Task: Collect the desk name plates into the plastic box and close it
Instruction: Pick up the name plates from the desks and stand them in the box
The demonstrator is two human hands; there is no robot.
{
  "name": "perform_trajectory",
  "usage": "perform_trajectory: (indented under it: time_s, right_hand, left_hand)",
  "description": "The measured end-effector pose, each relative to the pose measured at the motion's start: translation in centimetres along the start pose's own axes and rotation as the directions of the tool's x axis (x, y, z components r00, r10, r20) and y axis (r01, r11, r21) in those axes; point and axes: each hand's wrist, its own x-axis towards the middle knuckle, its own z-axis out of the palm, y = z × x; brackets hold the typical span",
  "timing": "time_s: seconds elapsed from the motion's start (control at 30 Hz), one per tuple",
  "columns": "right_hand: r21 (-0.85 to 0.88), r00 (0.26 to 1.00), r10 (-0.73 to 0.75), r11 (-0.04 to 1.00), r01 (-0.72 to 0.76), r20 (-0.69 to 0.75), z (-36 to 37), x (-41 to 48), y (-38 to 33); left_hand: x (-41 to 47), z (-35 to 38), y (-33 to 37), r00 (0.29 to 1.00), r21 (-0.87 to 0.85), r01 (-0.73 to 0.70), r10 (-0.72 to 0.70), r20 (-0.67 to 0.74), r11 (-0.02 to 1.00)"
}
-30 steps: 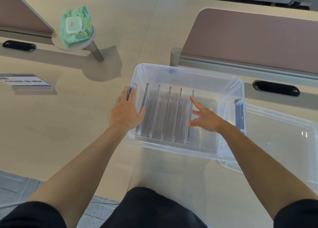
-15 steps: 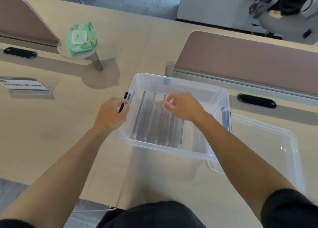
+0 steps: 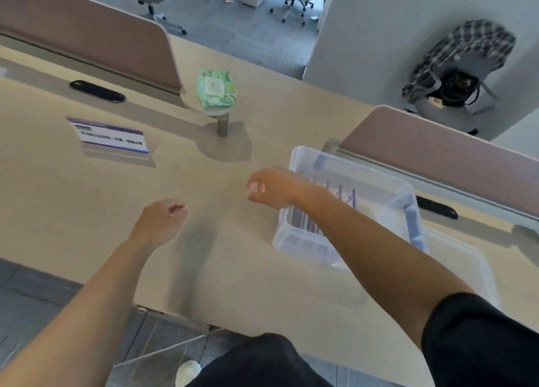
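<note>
A clear plastic box (image 3: 388, 186) stands on the desk at the right, with several acrylic name plates (image 3: 339, 192) upright on edge inside it. Its clear lid (image 3: 469, 270) lies flat beside it, further right. One more name plate (image 3: 112, 137), with a purple-edged printed card, stands on the desk at the left. My right hand (image 3: 275, 186) hovers just left of the box's rim, fingers loosely curled and holding nothing. My left hand (image 3: 162, 221) hangs over bare desk, curled into a loose fist, nothing in it.
A green pack of wet wipes (image 3: 215, 89) rests on a small round stand behind the hands. Brown divider panels (image 3: 87, 36) run along the back of the desk. Black cable grommets (image 3: 97, 91) sit in the desktop. The desk's front edge is close to my body.
Both hands have left the box and moved left over the desk. The view has swung left and up, so the box now sits at the right.
</note>
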Motion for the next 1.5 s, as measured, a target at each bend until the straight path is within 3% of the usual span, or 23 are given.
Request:
perform_trajectory:
  time_s: [0.23,0.53,0.7,0.77,0.87,1.03,1.17,1.3,1.37,1.5]
  right_hand:
    - [0.092,0.987,-0.160,0.983,0.157,0.024,-0.2,4.9,-6.1]
    - [0.123,0.946,-0.322,0.938,0.324,-0.042,-0.4,16.1,-9.3]
    - [0.076,0.963,-0.267,0.960,0.270,-0.048,-0.3,23.4,-11.9]
    - [0.028,0.971,-0.234,0.971,0.236,-0.046,0.2,26.1,-12.9]
    - [-0.090,0.979,-0.184,0.980,0.177,-0.087,1.3,29.6,-14.6]
    - [-0.119,0.990,-0.042,0.993,0.026,-0.138,2.7,36.0,-17.3]
    - [-0.110,0.995,-0.023,0.994,0.012,-0.094,3.0,40.1,-18.8]
    - [-0.052,0.997,-0.044,0.998,0.040,-0.063,3.4,43.1,-19.1]
    - [-0.019,0.996,-0.044,0.999,0.043,-0.083,3.2,44.2,-18.7]
    - [0.003,0.992,-0.076,0.997,0.077,-0.099,2.1,46.5,-16.9]
  left_hand:
    - [0.7,-4.8,-4.0,0.985,-0.167,0.116,-0.135,-0.107,0.979]
    - [3.7,-10.3,-6.3,0.895,-0.271,0.318,-0.382,-0.231,0.909]
    - [8.6,-12.9,-8.9,0.845,-0.252,0.424,-0.480,-0.236,0.870]
    - [11.7,-13.9,-10.7,0.840,-0.171,0.470,-0.499,-0.213,0.866]
    - [17.1,-15.4,-12.6,0.862,-0.077,0.431,-0.435,-0.260,0.899]
    - [24.6,-16.3,-14.5,0.920,0.216,0.280,-0.196,-0.340,0.935]
    - [29.3,-17.1,-16.8,0.968,0.469,0.082,0.042,-0.249,0.879]
    - [32.5,-17.2,-18.5,0.970,0.509,0.008,0.117,-0.213,0.861]
    - [33.0,-17.2,-17.9,0.967,0.516,0.038,0.098,-0.234,0.856]
    - [32.3,-16.7,-15.8,0.979,0.430,0.192,-0.140,-0.150,0.882]
